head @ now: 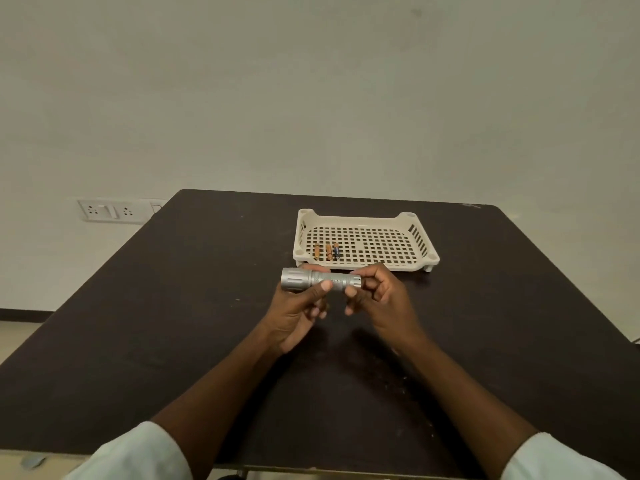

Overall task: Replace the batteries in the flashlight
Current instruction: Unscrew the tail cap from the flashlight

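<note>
A silver flashlight [313, 279] is held level above the dark table [173, 323], its wide head pointing left. My left hand [299, 313] grips its knurled body from below, thumb on top. My right hand [379, 299] pinches the tail cap end between thumb and fingers. Behind the flashlight, three small batteries [327, 251] lie side by side in the left front part of a cream perforated tray [408, 265]; two look orange-brown, one has a dark band.
The tray stands just beyond my hands, right of centre. A wall socket plate [110, 211] is on the wall to the left of the table. The table's front edge runs close to my sleeves.
</note>
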